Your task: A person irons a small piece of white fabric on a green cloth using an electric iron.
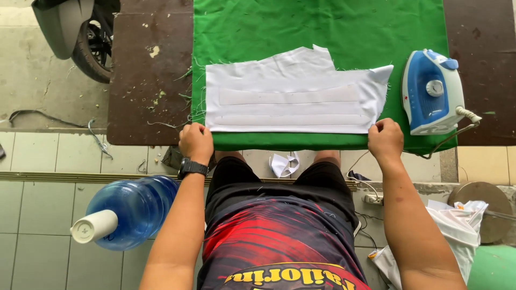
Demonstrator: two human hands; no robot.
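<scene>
The left hand and the right hand are both curled closed, each pinching a near corner of the white fabric piece, which lies flat on the green cloth covering the brown table. Between the two grips the near edge of the fabric runs in a straight line just inside the cloth's front edge; beyond the grips, two long white strips lie across the piece, parallel to that edge. The far edge, well beyond both hands, is ragged and stepped, with loose threads trailing out past the left grip. Just outside and beyond the right grip stands a blue and white steam iron, its cord looping down close behind the right wrist. Done well, the step in hand seems to call for even tension from both pinches, so the piece stays smooth and the strips do not shift or skew; pulling harder on one side would likely wrinkle the weave toward that corner. The right forearm should also stay clear of the cord, since a snag could drag the iron. A black wristwatch sits just behind the left grip, and a blue water jug lies on the tiled floor below it.
</scene>
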